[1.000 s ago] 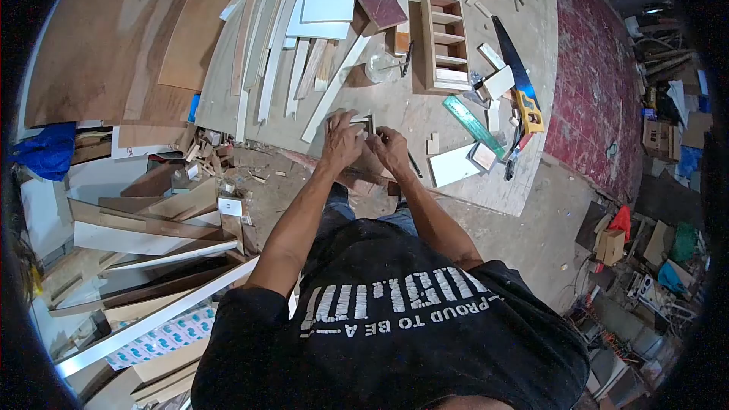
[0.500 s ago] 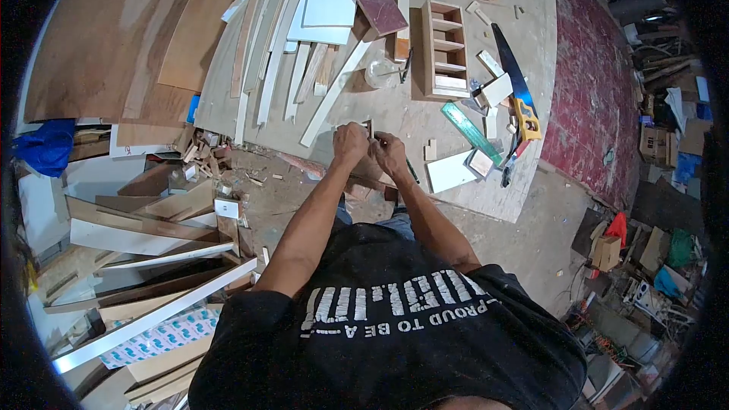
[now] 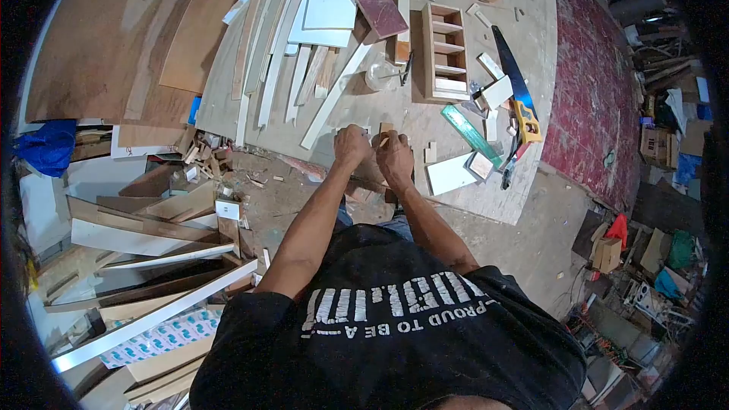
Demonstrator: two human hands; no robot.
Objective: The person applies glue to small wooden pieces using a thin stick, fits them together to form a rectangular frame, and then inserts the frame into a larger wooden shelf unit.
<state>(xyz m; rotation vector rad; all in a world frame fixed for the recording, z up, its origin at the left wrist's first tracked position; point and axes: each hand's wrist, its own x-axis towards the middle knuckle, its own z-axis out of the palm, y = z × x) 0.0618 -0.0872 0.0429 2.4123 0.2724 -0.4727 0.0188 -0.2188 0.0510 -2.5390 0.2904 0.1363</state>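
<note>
Near the front edge of the workbench [image 3: 448,137], my two hands work side by side, a small gap between them. My left hand [image 3: 351,146] is closed in a fist; whatever its fingers grip is mostly hidden under them. Beside it, my right hand [image 3: 396,156] is closed round a small wood block [image 3: 386,128], whose brown end sticks out past the fingers. Right of that hand lie small wood offcuts [image 3: 430,152] and a white board [image 3: 449,174]. A clear green ruler [image 3: 472,135] rests slantwise beyond them.
A compartmented wooden box [image 3: 446,53] stands farther back, with a yellow-handled handsaw [image 3: 516,83] to its right. A clear cup [image 3: 380,74] with a brush sits ahead of my hands. Long wood strips [image 3: 334,99] lie left; scrap boards [image 3: 137,235] pile up on the floor.
My right hand has shifted slightly right and turned, so a brown wood end now shows above its fingers. The dark, thin thing beside it no longer shows. My left hand stays nearly still.
</note>
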